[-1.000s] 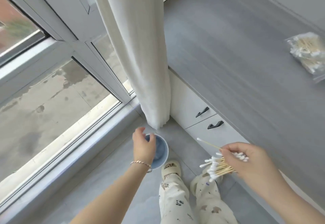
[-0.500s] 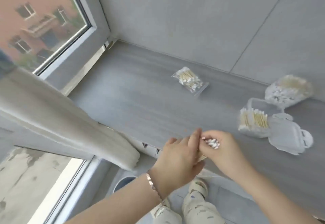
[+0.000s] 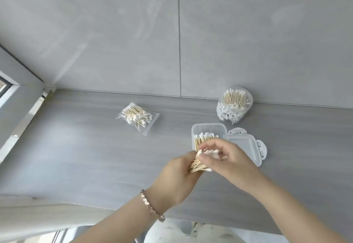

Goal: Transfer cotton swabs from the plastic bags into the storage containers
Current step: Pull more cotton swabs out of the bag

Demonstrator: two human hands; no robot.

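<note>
On the grey countertop (image 3: pixel 76 156) I log: rectangular box (image 3: pixel 208 129), part-filled with swabs (image 3: pixel 205 137); full round jar (image 3: pixel 235 105) at its 1 o'clock; swab bag (image 3: pixel 138 117) at 10 o'clock. Left hand (image 3: pixel 177 179) and right hand (image 3: pixel 229 159) clasp a swab bundle (image 3: pixel 196 166) at 6 o'clock.

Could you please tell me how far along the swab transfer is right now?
Done: the round container looks full of swabs. In hand: the left hand and right hand grip a bundle of swabs by the open rectangular box, which is partly filled. Left: that bundle, plus one plastic bag of swabs lying on the counter.
</note>
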